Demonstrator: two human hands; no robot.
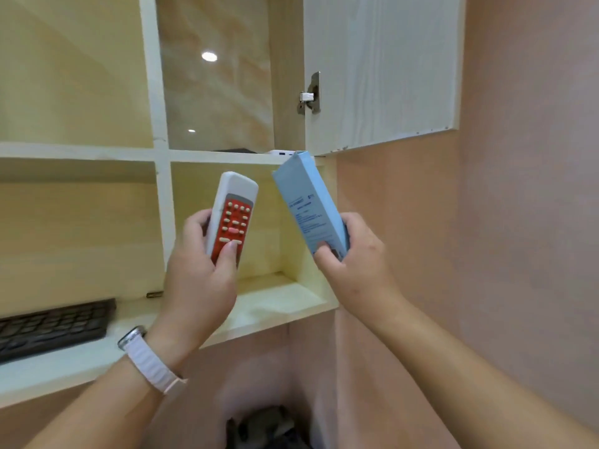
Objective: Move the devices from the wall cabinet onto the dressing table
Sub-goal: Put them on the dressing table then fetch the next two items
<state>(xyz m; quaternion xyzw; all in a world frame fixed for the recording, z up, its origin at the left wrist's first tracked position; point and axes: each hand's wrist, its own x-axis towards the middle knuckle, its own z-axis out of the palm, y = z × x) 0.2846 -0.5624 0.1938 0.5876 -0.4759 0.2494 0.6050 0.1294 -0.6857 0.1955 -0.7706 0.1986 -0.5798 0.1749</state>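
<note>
2 devices lifted clear of the pale wooden wall cabinet [162, 150].

Head view: left hand [197, 277] clamps a white, red-keyed plastic remote [231, 212]; right hand [353, 254] clamps a light-blue cardboard box [308, 205]. Both look light, rigid, easily held low.

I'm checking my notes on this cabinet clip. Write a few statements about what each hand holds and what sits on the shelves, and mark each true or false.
1. The left hand holds a white remote with a red keypad. True.
2. The right hand is empty. False: it grips a light blue box.
3. A black keyboard lies on the lower shelf. True.
4. The cabinet door is shut. False: it stands open.
</note>
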